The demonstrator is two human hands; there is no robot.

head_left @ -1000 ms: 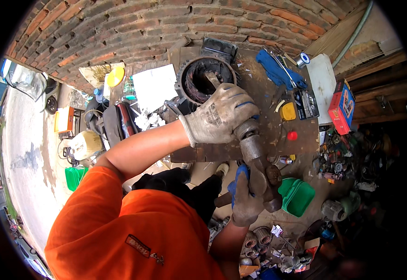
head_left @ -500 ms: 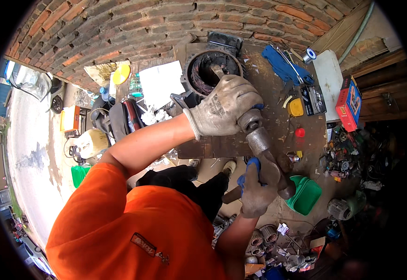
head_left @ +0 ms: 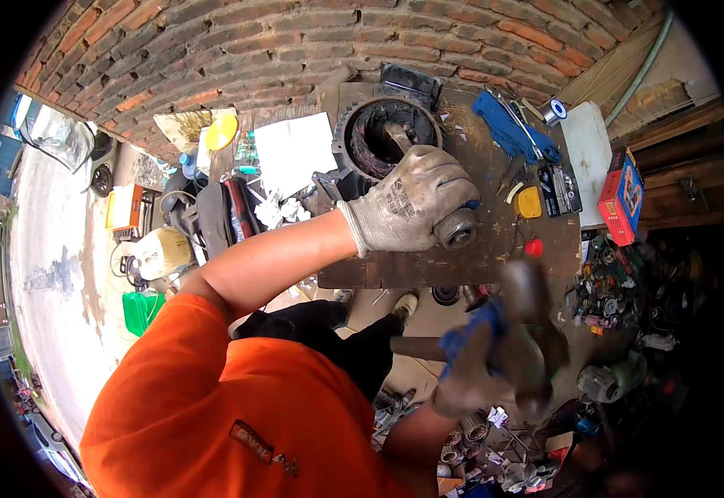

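Note:
My left hand [head_left: 416, 199], in a pale, dirty work glove, is closed around a thick metal chisel [head_left: 459, 230]. The chisel's round struck end sticks out of the near side of the fist. Its flat blade reaches into the dark, open motor housing [head_left: 342, 141], against or among the blackened windings [head_left: 360, 137]; the exact contact is hidden. Lower right, my gloved right hand [head_left: 465, 378] grips a heavy hammer [head_left: 529, 290], its head blurred by motion and apart from the chisel. The hammer's handle [head_left: 420, 348] points left from the fist.
The wooden table [head_left: 511, 257] stands against a brick wall. White paper [head_left: 295, 153] lies left of the housing. A blue cloth [head_left: 503, 124], a yellow case [head_left: 528, 202] and a red box [head_left: 621, 199] are at right. Loose motor parts [head_left: 474, 427] crowd the floor.
My right hand has swung the hammer away from the chisel's end, to the right and down. The left hand keeps its grip on the chisel at the housing.

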